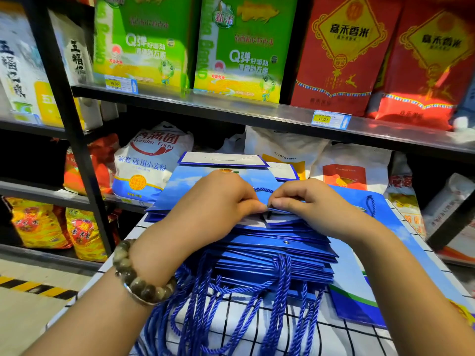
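While both hands are busy at the rim of the top bag (185,186), the job looks to be in its early part. That bag lies flat on a thick stack of bags (277,255), all blue paper, on the checked worktop (257,335), with their rope handles (231,304) trailing toward the person. None of the stacked bags looks opened. One more bag (372,273) lies flat to the right of the stack, and another (221,159) lies beyond it near the lower shelf, so perhaps a few are dealt with; I cannot tell what was done to them. As I judge it, nearly the whole stack is left.

The left hand (216,201) comes in from the lower left, knuckles up, a bead bracelet (138,278) on its wrist, thumb and forefinger pinching the bag's folded top edge. The right hand (308,204) mirrors it from the right, fingers curled, pinching the same edge, so the fingertips of both nearly meet over the middle of the stack. A short loop of rope shows just behind them. Sacks of rice (239,47) stand on the shelf (257,110) above.
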A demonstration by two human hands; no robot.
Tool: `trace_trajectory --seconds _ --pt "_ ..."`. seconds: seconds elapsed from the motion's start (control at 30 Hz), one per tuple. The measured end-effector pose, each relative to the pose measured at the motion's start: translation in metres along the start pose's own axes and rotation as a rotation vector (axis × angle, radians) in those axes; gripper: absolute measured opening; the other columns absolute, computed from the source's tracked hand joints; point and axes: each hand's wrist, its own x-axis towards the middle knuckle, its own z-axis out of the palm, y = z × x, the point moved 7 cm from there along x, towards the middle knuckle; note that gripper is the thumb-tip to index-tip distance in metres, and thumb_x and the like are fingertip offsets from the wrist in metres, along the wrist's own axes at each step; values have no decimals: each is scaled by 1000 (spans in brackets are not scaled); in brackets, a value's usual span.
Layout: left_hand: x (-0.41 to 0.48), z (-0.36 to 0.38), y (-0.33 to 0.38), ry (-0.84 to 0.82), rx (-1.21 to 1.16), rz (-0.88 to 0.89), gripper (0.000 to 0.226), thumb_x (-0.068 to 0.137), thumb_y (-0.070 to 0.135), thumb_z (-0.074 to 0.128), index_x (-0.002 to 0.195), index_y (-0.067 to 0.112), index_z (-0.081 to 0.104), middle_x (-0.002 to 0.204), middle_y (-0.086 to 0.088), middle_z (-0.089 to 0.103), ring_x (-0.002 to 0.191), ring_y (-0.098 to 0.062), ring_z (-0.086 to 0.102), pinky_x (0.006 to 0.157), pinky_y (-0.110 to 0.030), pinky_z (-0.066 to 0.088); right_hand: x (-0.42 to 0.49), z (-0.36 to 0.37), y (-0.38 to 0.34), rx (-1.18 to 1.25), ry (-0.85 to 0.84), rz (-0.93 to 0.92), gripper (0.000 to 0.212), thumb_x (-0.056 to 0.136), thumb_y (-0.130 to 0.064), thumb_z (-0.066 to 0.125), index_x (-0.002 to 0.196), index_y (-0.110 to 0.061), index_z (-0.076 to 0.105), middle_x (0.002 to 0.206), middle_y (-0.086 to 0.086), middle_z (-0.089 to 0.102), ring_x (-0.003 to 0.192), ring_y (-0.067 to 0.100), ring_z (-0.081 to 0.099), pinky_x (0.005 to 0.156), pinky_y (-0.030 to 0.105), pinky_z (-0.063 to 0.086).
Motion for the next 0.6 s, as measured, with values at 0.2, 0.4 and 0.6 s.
trace_trajectory --seconds 0.2,0.4,0.6 --pt "1 -5 0 104 172 -40 32 91 44 45 86 19 64 78 0 57 85 -23 53 70 -35 39 -7 6 -7 -125 -185 12 22 91 -12 50 83 -29 60 82 -13 54 78 3 50 75 19 39" --pt "-11 -10 22 354 234 -36 31 87 48 48 85 23 66 98 3 61 95 -20 54 68 -29 29 -1 6 -7 -296 -117 -6 17 92 -20 52 88 -10 65 75 2 59 64 11 44 63 29 35" --pt "-1 10 17 185 359 -156 40 83 59 49 86 22 65 91 -4 65 94 -25 53 76 -34 26 2 4 -12 -268 -13 -63 20 90 -21 56 73 -19 66 58 -8 57 55 7 47 53 22 35"
